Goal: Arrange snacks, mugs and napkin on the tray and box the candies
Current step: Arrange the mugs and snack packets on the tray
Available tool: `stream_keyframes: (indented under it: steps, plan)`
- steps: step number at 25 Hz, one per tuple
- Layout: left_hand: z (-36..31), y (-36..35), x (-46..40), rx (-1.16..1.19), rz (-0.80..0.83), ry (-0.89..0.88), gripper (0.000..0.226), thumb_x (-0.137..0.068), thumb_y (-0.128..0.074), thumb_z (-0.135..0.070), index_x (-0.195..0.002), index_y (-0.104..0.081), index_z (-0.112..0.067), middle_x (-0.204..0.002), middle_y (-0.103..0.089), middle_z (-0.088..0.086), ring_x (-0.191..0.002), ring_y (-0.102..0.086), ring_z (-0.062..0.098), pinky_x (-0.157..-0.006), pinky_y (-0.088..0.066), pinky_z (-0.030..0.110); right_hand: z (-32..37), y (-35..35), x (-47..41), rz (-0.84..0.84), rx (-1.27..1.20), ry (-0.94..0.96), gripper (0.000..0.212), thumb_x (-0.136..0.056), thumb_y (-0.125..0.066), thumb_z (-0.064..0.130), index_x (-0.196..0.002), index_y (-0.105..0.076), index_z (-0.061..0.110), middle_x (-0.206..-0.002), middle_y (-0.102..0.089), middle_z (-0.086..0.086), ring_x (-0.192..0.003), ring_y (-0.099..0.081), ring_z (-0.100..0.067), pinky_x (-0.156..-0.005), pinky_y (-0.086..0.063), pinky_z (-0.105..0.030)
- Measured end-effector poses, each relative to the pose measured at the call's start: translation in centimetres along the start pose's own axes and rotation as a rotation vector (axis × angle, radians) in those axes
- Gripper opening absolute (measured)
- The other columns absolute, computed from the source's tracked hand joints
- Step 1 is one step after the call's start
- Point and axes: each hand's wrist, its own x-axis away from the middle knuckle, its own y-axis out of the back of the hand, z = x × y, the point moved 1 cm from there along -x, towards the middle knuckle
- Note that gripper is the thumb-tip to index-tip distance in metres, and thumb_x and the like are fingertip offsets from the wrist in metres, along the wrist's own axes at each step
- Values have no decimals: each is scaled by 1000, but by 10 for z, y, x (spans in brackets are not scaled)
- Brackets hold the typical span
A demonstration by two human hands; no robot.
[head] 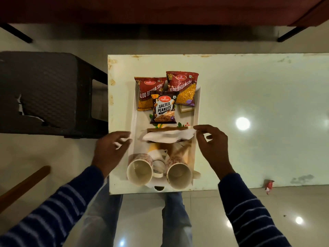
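We see a white counter with rust-flecked edges on a glossy tiled floor, with a dark stool to its left. On the counter, the tray holds the napkin across its middle, between snack packets and two mugs. The forefinger and thumb of our right hand touch its right corner; we cannot tell whether they pinch it. The fingers of our left hand hang apart, blurred, beside the tray's left rim. The napkin is white and crumpled.

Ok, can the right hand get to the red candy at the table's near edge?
Probably yes: only bare table lies between the right hand and the red candy, off to its right. It seems to pinch the napkin at one end, so it must release first.
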Motion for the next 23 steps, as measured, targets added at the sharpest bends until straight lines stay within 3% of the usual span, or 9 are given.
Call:
stream_keyframes:
  steps: [3, 6, 8, 10, 11, 13, 15, 19, 23]
  plan:
    - [32, 16, 58, 136, -234, 376, 13, -93, -65, -21, -103, -66, -30, -98, -70, -4, -93, -67, 10, -74, -54, 26, 6, 17, -42, -42, -91, -22, 26, -90, -60, 4, -98, -73, 25, -94, -73, 12, -82, -65, 2, -62, -50, -11]
    - [52, -8, 127, 547, -390, 761, 14, -89, -71, -20, -103, -69, -21, -111, -69, 19, -102, -66, 32, -79, -54, 36, 26, 29, -99, 51, -27, 115, 25, -93, -60, 5, -115, -69, 13, -107, -70, 4, -85, -64, -6, -68, -46, -5]
    - [49, -32, 155, 1027, -179, 768, 39, -93, -65, -32, -109, -71, 4, -116, -63, 36, -112, -62, 39, -96, -50, 39, 42, 28, -136, 150, 64, 227, 28, -95, -59, 7, -122, -65, 6, -117, -69, -3, -95, -63, -11, -74, -42, -1]
    - [38, -58, 170, 1427, -34, 848, 58, -107, -15, -18, -125, -43, 30, -128, -39, 53, -131, -42, 46, -116, -27, 42, 59, 16, -166, 252, 164, 310, 29, -98, -55, 8, -125, -64, 2, -125, -67, -10, -105, -62, -15, -83, -43, -6]
    - [38, -72, 171, 1211, -52, 898, 58, -107, -8, -10, -119, -48, 30, -125, -43, 51, -126, -51, 40, -112, -36, 38, 68, 9, -178, 293, 209, 333, 30, -99, -52, 7, -125, -64, 2, -128, -66, -11, -109, -62, -17, -88, -44, -11]
    - [35, -109, 180, 895, 14, 890, 38, -107, -30, -6, -106, -67, 3, -116, -60, 32, -96, -71, 21, -82, -56, 28, 84, -9, -198, 367, 317, 374, 31, -99, -48, 8, -123, -66, 3, -128, -66, -11, -112, -62, -20, -93, -45, -20]
    - [25, -134, 179, 984, -146, 1062, 21, -102, -47, -6, -119, -60, -4, -120, -63, 23, -105, -66, 29, -87, -49, 33, 97, -31, -213, 458, 451, 393, 32, -100, -44, 9, -119, -69, 4, -128, -66, -11, -108, -62, -20, -93, -45, -25]
    - [13, -154, 170, 1102, -87, 998, 18, -100, -53, -17, -115, -64, -19, -107, -76, 3, -106, -69, 21, -82, -49, 32, 107, -71, -228, 631, 699, 329, 36, -99, -43, 16, -113, -70, -4, -122, -69, -18, -112, -64, -32, -95, -51, -37]
    - [17, -165, 171, 1161, -102, 1011, 24, -101, -50, -10, -122, -61, -13, -114, -72, 12, -101, -70, 23, -79, -50, 32, 101, -77, -232, 702, 791, 216, 41, -103, -41, 25, -117, -65, -4, -121, -67, -23, -110, -62, -39, -93, -51, -45]
